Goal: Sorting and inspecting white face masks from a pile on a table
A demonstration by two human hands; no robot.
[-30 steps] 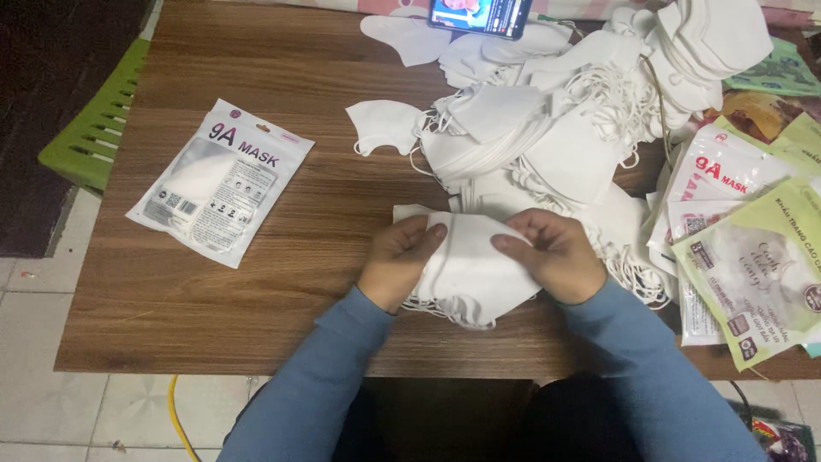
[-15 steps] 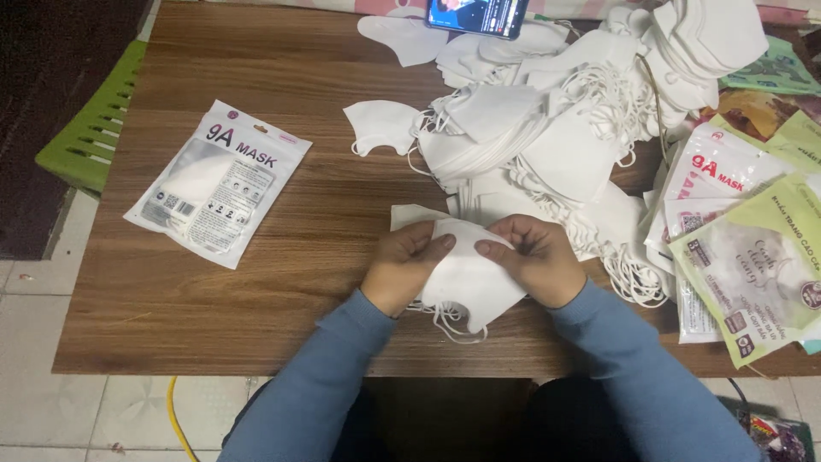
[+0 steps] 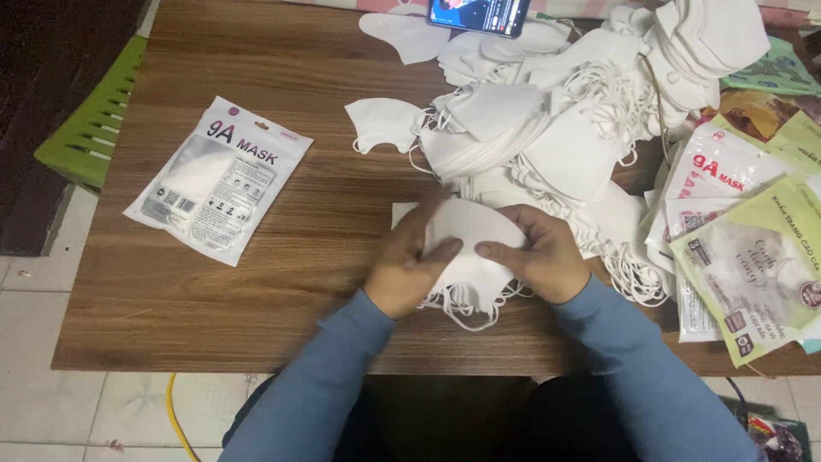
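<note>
Small stack of white masks (image 3: 469, 248) is held low in the frame's centre, near the table's (image 3: 256, 334) front edge, resting on the wood. Long axis runs roughly left-right, slightly tilted; rounded top edge faces away from the person, ear loops (image 3: 466, 304) hang off the near side toward the table edge. Left hand (image 3: 406, 261) is clamped on the stack's left end, thumb on top. Right hand (image 3: 534, 257) is clamped on the right end, thumb pressed on top, fingers curled under.

Open wood is seen left of the hands, out to the sealed mask packet (image 3: 218, 178) at left centre, well apart from the hands. Right side is crowded: printed packets (image 3: 744, 257) overlap to the right table edge. Just beyond the hands, a loose pile of white masks (image 3: 547, 128) touches the held stack's far side. One single mask (image 3: 380, 124) lies beside the pile's left. A phone (image 3: 479, 13) sits at the top edge. A green chair (image 3: 90, 128) is beside the table's left edge.
</note>
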